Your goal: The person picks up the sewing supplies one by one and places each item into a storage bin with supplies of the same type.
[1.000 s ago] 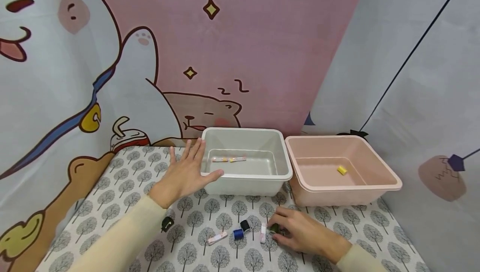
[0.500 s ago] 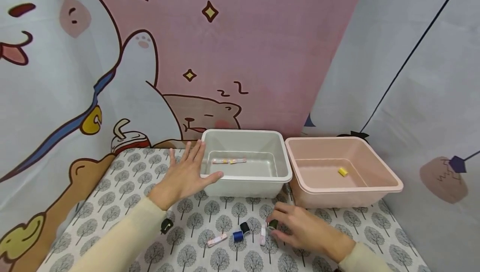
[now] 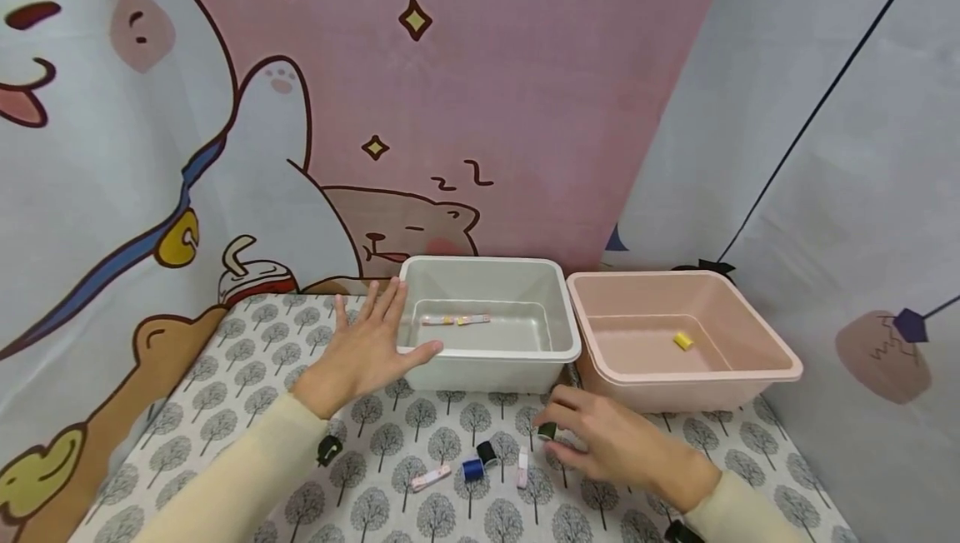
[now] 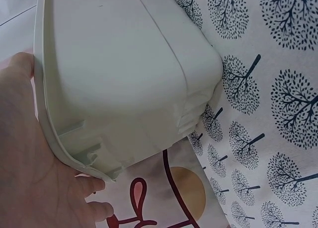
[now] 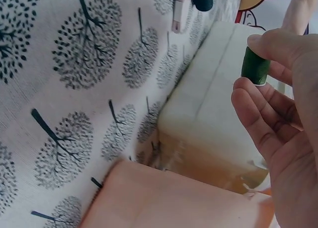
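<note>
My right hand (image 3: pixel 611 443) pinches a dark green thread spool (image 5: pixel 256 66) between thumb and fingertips, over the cloth in front of the bins. My left hand (image 3: pixel 360 364) rests at the left rim of the white bin (image 3: pixel 491 370), its fingers spread and straight. In the left wrist view the palm lies along that rim. A blue thread spool (image 3: pixel 472 470) and a black thread spool (image 3: pixel 487 453) lie together on the cloth. Narrow pink-and-white strips lie either side of them, one left strip (image 3: pixel 431 478) slanted and one right strip (image 3: pixel 522 468) pointing forward.
Two similar strips (image 3: pixel 456 321) lie end to end inside the white bin. Right beside it stands a pink bin (image 3: pixel 690 397) with a yellow spool (image 3: pixel 683 341) inside. A tree-print cloth (image 3: pixel 386 439) covers the table, and a printed curtain (image 3: pixel 540 110) hangs behind.
My right hand has taken the green spool from beside the right strip and moved it slightly away, towards the bins. The left hand has stayed at the white bin.
</note>
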Action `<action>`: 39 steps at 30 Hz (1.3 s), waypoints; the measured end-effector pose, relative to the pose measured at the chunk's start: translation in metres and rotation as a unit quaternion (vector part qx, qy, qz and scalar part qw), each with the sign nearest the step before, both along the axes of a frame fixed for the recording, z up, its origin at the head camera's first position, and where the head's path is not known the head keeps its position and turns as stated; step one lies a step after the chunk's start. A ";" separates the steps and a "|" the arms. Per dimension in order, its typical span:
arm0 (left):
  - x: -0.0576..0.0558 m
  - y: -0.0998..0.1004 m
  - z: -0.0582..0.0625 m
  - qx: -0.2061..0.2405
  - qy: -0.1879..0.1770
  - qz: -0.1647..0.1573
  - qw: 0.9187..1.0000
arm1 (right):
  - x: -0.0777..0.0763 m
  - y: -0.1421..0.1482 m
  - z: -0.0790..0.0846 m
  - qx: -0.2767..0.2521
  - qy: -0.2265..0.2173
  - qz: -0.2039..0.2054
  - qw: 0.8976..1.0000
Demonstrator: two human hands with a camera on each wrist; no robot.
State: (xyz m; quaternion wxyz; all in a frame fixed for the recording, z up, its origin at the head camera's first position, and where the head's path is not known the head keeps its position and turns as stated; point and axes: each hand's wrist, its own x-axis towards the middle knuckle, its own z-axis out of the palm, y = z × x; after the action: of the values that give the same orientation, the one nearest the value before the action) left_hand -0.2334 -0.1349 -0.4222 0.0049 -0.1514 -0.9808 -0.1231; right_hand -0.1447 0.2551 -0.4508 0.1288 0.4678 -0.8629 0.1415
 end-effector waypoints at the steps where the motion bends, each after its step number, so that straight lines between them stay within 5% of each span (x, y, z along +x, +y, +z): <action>1: 0.000 0.000 0.000 -0.001 0.001 0.000 1.000 | 0.000 0.000 0.002 0.001 0.001 0.000 1.000; 14: 0.000 -0.001 -0.001 -0.003 0.004 0.000 1.000 | -0.004 0.003 0.025 -0.010 0.039 -0.001 0.999; 29: -0.001 -0.001 -0.001 0.006 -0.003 -0.001 1.000 | -0.028 0.018 0.061 -0.063 0.062 0.010 0.996; 33: 0.000 -0.001 0.000 0.010 -0.003 -0.003 1.000 | -0.036 0.026 0.072 -0.060 0.063 -0.015 0.996; 39: 0.001 -0.001 0.001 0.008 -0.004 -0.003 1.000 | -0.044 0.045 0.084 -0.019 0.112 -0.107 0.988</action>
State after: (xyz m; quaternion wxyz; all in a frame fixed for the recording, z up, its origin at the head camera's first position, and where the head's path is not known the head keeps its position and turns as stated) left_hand -0.2325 -0.1359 -0.4214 0.0021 -0.1543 -0.9792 -0.1319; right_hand -0.1890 0.3000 -0.3669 0.2478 0.3833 -0.8852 0.0897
